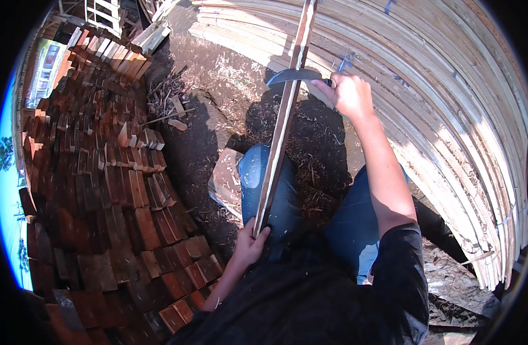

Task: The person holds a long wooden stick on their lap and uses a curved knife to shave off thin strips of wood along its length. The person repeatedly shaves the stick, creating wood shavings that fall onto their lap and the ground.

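I see a long wooden strip slanting over a denim-clad knee, left hand grasping its lower end, right hand clenched round a curved knife crossing it, the wood probably light, stiff, perhaps splintery, best held well below the knife.

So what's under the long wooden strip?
Beneath the strip: left jeans leg, shaving-strewn ground and, farther up, pale boards. Leg contact unclear. Whatever it directly covers can't be seen.

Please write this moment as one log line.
left hand: grips near end of wooden strip | right hand: holds curved knife across wooden strip | left: stacked brown wood pieces | right: pale slats
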